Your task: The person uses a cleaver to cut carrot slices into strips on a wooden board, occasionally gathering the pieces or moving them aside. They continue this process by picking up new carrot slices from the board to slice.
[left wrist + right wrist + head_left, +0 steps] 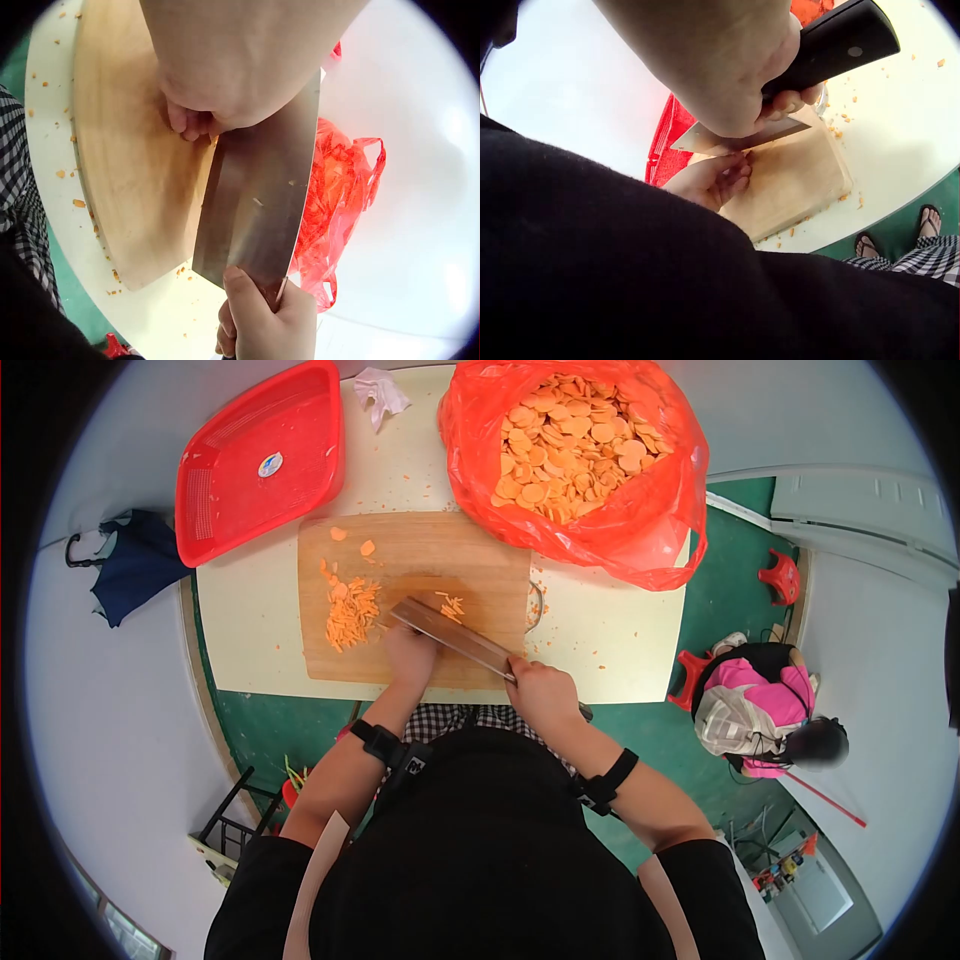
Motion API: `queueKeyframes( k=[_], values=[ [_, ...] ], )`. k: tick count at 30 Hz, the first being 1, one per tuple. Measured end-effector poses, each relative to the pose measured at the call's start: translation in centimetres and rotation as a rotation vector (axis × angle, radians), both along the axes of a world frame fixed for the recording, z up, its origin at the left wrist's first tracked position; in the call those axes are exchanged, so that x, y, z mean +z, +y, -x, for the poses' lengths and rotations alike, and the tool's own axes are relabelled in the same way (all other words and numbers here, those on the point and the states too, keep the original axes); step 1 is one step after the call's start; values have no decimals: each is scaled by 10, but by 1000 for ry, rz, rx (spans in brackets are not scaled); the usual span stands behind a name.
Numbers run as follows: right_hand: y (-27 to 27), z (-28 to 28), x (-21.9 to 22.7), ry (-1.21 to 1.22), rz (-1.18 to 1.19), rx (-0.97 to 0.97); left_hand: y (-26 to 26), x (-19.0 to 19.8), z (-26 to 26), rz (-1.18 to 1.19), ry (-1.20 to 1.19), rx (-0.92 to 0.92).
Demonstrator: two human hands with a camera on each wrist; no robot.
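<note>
My right hand [543, 695] grips the black handle [840, 52] of a cleaver [455, 637]. The broad blade slants across a wooden cutting board [420, 540]. Close against the blade's near side, my left hand [412, 653] rests on the board with its fingers curled under. A bit of orange carrot [214, 140] shows at its fingertips, the rest hidden beneath the hand. Cut carrot strips [350, 617] lie heaped on the board's left part. A few more strips [452, 606] lie just beyond the blade.
An open red plastic bag [475, 450] full of carrot slices [570, 445] stands behind the board. At the back left sits a red basket [260, 470], near a crumpled tissue [382, 395]. Carrot crumbs dot the table [620, 630]. Another person [760, 700] is off to the right.
</note>
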State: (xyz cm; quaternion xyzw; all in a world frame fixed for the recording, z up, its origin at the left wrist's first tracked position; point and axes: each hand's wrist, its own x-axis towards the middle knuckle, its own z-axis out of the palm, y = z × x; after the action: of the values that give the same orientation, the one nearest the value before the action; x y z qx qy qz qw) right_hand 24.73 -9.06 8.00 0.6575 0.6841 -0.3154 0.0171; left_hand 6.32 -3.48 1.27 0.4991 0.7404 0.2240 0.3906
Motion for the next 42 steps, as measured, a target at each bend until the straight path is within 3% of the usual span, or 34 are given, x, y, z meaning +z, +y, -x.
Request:
queueKeyframes(
  k=[10,12,16,18,22,24,27,34,36,42],
  values=[
    [17,8,-14,58,53,-21,0,3,-5,103,15,25],
    [23,7,-13,132,116,-100,2,4,-7,227,-244,148],
    [26,-3,-6,141,190,-175,2,-1,-4,240,-288,166],
    [24,-9,-3,152,192,-160,0,-2,-1,271,-453,221],
    [20,-15,0,141,173,-147,3,0,6,237,-388,134],
    [18,-16,2,142,155,-147,7,7,8,46,-48,-182],
    [14,-16,3,137,198,-166,10,3,11,-61,-64,-293],
    [7,-19,4,121,184,-168,15,6,8,-52,-116,-292],
    [5,-20,3,92,157,-101,11,0,9,-17,-147,-154],
    [-3,-22,2,27,62,2,7,2,9,-7,-73,-161]
  ],
)
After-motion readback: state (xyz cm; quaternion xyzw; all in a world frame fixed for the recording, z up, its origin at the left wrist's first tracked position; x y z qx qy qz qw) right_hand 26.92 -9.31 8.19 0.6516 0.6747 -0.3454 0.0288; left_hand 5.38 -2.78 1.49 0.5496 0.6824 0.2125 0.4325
